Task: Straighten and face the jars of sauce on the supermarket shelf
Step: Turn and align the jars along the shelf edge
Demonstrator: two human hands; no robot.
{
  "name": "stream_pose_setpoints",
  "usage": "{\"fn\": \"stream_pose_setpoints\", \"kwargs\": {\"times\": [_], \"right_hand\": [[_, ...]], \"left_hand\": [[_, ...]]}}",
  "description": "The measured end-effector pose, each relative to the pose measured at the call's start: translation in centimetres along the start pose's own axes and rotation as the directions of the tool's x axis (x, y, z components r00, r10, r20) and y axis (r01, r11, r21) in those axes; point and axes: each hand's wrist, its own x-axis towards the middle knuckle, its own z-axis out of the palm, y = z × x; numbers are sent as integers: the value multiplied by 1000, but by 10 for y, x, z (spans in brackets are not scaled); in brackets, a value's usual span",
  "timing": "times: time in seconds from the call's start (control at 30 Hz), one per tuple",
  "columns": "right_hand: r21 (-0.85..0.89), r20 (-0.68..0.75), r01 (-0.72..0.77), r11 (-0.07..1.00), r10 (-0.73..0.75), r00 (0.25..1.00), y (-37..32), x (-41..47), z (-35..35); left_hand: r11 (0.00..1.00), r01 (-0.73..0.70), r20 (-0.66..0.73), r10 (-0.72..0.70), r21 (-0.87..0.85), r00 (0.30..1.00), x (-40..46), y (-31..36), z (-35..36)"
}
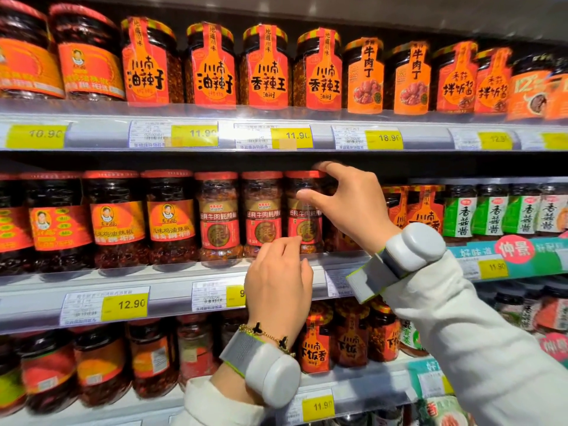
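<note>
Here the jar (304, 210) stands upright, label outward.

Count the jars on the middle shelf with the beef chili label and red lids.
3, side by side at mid-shelf: the left jar, the middle jar, and the right jar, which both hands are handling. More may be hidden behind them or the right hand.

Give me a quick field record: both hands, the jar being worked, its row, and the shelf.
right hand: thumb and fingers curled round the upper part of the beef sauce jar
left hand: fingertips at that jar's base
jar label: faces forward, partly hidden by the thumb
row: two matching jars stand to its left, labels forward
shelf: middle shelf, yellow price tags on its edge
</note>
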Motion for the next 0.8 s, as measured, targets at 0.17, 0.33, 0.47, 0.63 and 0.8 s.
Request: {"fn": "stream_pose_setpoints", "kwargs": {"times": [0.17, 0.33, 0.47, 0.63, 0.8], "right_hand": [[-17, 81, 19, 1000, -17, 997, 3, -2, 9], [-30, 66, -10, 1000, 11, 998, 6, -4, 12], [-62, 50, -4, 998, 7, 999, 6, -5, 10], [-41, -31, 59, 997, -61, 998, -4, -20, 3], [141, -111, -49, 989, 65, 992, -3, -81, 15]], "left_hand": [[1000, -5, 12, 5, 2, 1000, -3, 0, 1], [1000, -19, -6, 19, -1, 1000, -6, 0, 3], [1000, -9, 3, 9, -11, 1000, -7, 1, 5], [999, 5, 8, -5, -31, 1000, -9, 0, 5], [1000, 1, -63, -2, -14, 998, -13, -3, 5]]}}
